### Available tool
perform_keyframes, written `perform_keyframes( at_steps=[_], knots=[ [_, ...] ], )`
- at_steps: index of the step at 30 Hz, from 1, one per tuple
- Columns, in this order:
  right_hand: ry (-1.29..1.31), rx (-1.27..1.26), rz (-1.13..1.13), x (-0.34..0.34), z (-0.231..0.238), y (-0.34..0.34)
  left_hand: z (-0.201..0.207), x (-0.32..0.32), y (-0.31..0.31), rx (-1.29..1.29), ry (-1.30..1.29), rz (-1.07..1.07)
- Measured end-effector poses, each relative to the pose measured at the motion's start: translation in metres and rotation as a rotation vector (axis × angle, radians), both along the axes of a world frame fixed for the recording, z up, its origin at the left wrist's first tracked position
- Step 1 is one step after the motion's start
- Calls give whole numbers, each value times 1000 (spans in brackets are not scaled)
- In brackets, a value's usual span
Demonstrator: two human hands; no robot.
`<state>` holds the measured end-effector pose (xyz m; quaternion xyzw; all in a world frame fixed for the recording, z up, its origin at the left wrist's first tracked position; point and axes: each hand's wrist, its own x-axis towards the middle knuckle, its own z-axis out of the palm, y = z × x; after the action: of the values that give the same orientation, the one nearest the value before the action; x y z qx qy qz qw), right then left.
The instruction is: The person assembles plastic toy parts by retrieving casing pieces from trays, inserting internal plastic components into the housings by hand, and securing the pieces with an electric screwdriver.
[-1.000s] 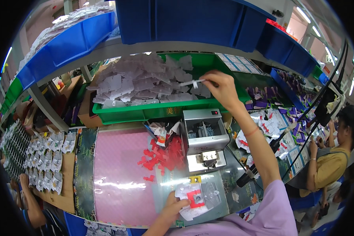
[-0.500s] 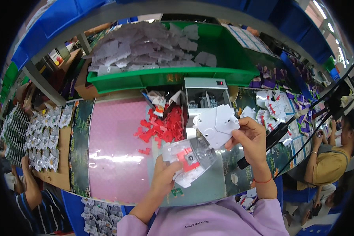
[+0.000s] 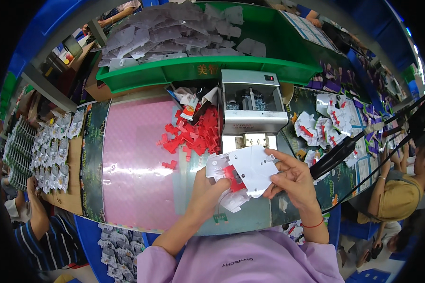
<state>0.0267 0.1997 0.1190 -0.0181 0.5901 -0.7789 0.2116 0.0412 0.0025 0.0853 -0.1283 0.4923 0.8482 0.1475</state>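
Observation:
Over the front of the bench, my left hand point(image 3: 205, 194) grips a translucent plastic housing point(image 3: 230, 202), thumb on its face. A red plastic insert point(image 3: 234, 178) sits inside that housing. My right hand point(image 3: 293, 181) pinches the right edge of a flat white plastic cover point(image 3: 255, 170). The cover overlaps the right part of the housing and hides it; whether the two are fitted together I cannot tell. Behind the hands stands a grey metal screw feeder point(image 3: 252, 104) with small screws in its window. Loose red plastic pieces point(image 3: 193, 134) lie in a heap to its left.
A green bin point(image 3: 208, 70) heaped with translucent plastic plates spans the back. A black electric screwdriver point(image 3: 333, 158) hangs close to my right hand. Assembled white parts point(image 3: 323, 125) lie on the right. Rows of grey parts point(image 3: 54, 151) fill a board on the left, near another person's hand point(image 3: 32, 184).
My right hand has brought the white cover down and left over the housing, which was uncovered beside it before. The view has shifted, showing more of the screw feeder's front.

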Motion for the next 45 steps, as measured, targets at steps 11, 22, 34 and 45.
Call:
perform_keyframes(
  at_steps=[11,22,34,45],
  knots=[
    [714,769,-79,1,18,11,10,0,5,-44,-29,-71],
    [1200,996,36,3,30,22,34,-1,11,-2,-37,-287],
    [1254,973,-130,19,25,25,30,1,13,36,36,-386],
    [1268,994,-138,22,19,22,27,0,13,45,37,-409]
  ],
)
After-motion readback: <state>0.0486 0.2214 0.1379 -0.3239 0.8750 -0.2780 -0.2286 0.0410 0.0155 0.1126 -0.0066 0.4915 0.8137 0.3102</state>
